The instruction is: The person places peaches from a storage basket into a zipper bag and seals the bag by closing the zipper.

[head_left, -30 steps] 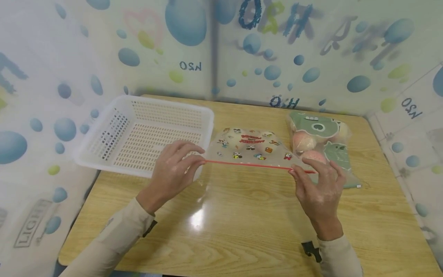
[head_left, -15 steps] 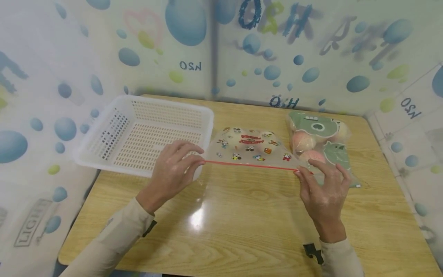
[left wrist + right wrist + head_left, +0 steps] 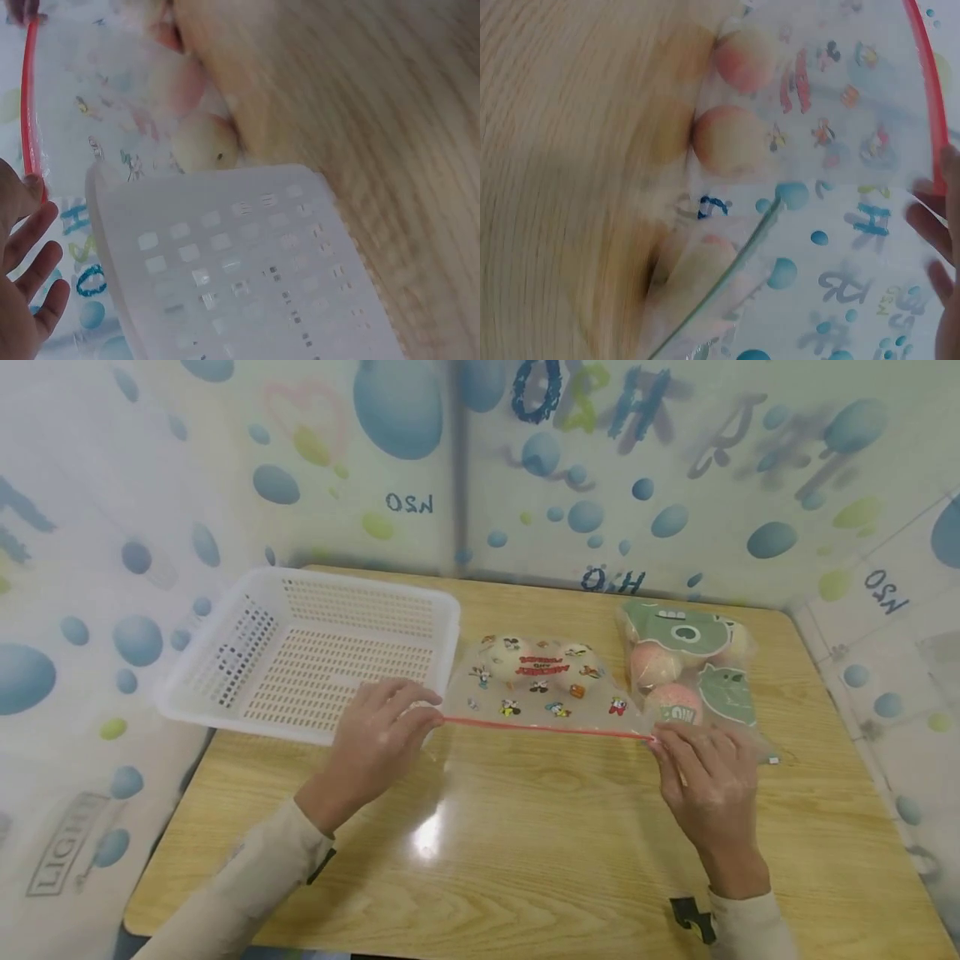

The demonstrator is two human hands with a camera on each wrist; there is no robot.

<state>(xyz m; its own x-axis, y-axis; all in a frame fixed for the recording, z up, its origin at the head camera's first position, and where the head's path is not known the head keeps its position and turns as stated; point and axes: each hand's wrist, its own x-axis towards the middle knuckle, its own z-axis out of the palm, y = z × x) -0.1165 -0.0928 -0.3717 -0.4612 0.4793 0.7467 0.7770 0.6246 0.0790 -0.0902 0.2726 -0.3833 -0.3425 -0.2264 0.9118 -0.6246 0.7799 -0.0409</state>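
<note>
A clear zip bag point(image 3: 487, 697) printed with small cartoon figures lies mid-table, its red zip strip point(image 3: 540, 728) turned toward me. Round pink-and-cream peaches point(image 3: 731, 142) show through its film in the right wrist view. My left hand point(image 3: 378, 739) pinches the strip's left end between thumb and forefinger, beside the basket; in the left wrist view its other fingers point(image 3: 51, 309) are spread. At the strip's right end, the thumb and forefinger of my right hand point(image 3: 712, 785) pinch the corner. Between the two hands the strip runs nearly straight.
To the left stands a white perforated plastic basket point(image 3: 352, 585), close to the left hand. A second zip bag point(image 3: 726, 693), green-printed and holding several peaches, lies just beyond the right hand. Patterned sheeting point(image 3: 495, 468) rises behind the wooden table point(image 3: 525, 860).
My right hand has slid right along the red strip to its end, its fingers drawing closer together. The strip sits slightly lower in view. The left hand keeps its pinch.
</note>
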